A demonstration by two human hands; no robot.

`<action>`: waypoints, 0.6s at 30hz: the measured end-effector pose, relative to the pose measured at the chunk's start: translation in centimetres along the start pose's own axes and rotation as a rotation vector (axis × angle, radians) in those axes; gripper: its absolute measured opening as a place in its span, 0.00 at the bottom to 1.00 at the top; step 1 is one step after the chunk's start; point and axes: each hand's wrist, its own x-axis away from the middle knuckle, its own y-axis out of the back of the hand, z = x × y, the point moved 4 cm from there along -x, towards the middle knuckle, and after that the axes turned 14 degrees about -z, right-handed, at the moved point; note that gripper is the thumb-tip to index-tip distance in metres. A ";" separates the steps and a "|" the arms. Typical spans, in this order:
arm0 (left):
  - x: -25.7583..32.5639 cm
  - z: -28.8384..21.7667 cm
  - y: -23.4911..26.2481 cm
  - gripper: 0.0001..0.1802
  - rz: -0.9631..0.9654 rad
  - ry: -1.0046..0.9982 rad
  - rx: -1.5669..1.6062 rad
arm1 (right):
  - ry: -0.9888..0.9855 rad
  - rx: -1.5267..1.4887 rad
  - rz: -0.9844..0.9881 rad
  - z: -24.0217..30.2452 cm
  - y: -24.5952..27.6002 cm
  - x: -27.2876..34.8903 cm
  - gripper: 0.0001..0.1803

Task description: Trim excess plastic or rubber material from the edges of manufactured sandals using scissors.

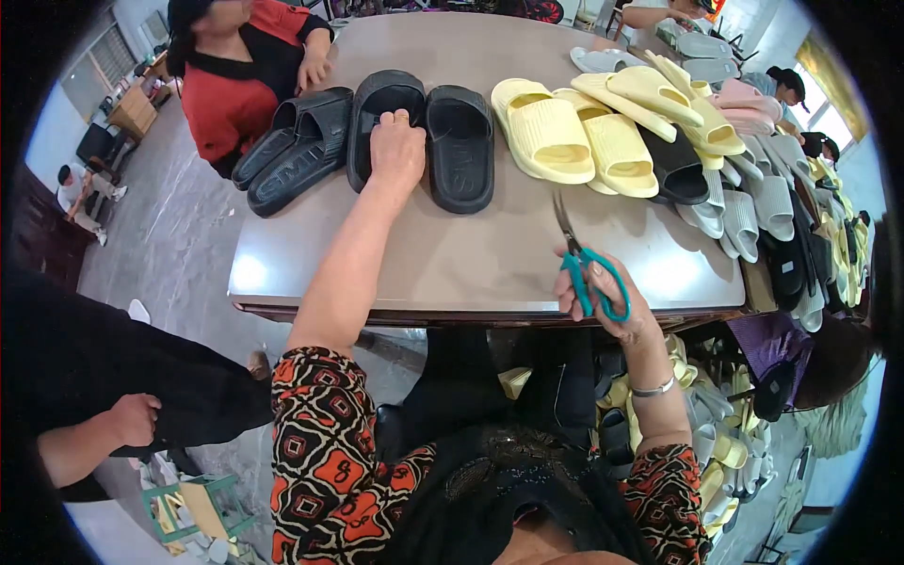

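Note:
My left hand reaches across the table with its fingers closed on a black slide slipper; the hand covers part of the footbed. Right beside it lies another black slide slipper. To the left, two more black slippers rest close together, one partly over the other. At the near edge of the table, my right hand holds scissors with teal handles. Their dark blades point away from me and look slightly apart. Pale yellow slippers lie just beyond the blades.
Yellow, black, grey and pink slippers pile up along the table's right side, spilling past its edge. A person in red stands at the far left corner; another in black is near my left. A green-framed stool stands on the floor.

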 end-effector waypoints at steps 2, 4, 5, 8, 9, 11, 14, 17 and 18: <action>0.2 0.1 0.2 0.05 0.000 0.043 0.098 | -0.026 -0.026 0.003 -0.3 -1.0 -1.0 0.36; 0.5 0.2 1.0 0.05 0.006 0.072 0.155 | -0.076 -0.089 0.028 -0.4 -1.8 -2.3 0.38; 0.7 0.4 1.7 0.06 0.010 0.136 0.240 | -0.083 -0.083 0.022 -0.3 -2.0 -2.8 0.38; 0.5 2.1 3.9 0.08 0.016 0.273 0.387 | -0.094 -0.098 0.094 0.4 -3.9 -4.5 0.37; 0.4 2.4 4.2 0.08 0.019 0.305 0.451 | -0.100 -0.095 0.096 0.6 -4.3 -5.2 0.37; 0.2 2.8 4.6 0.09 0.023 0.367 0.578 | -0.170 -0.112 0.164 0.8 -5.4 -6.7 0.35; 0.2 2.8 5.6 0.09 -0.001 0.356 0.617 | -0.235 -0.106 0.201 1.7 -6.9 -9.2 0.34; 0.0 2.7 6.0 0.09 -0.006 0.350 0.661 | -0.286 -0.081 0.200 2.7 -8.5 -11.7 0.34; 0.0 2.6 6.1 0.08 0.004 0.354 0.682 | -0.308 -0.053 0.195 2.9 -9.0 -12.5 0.34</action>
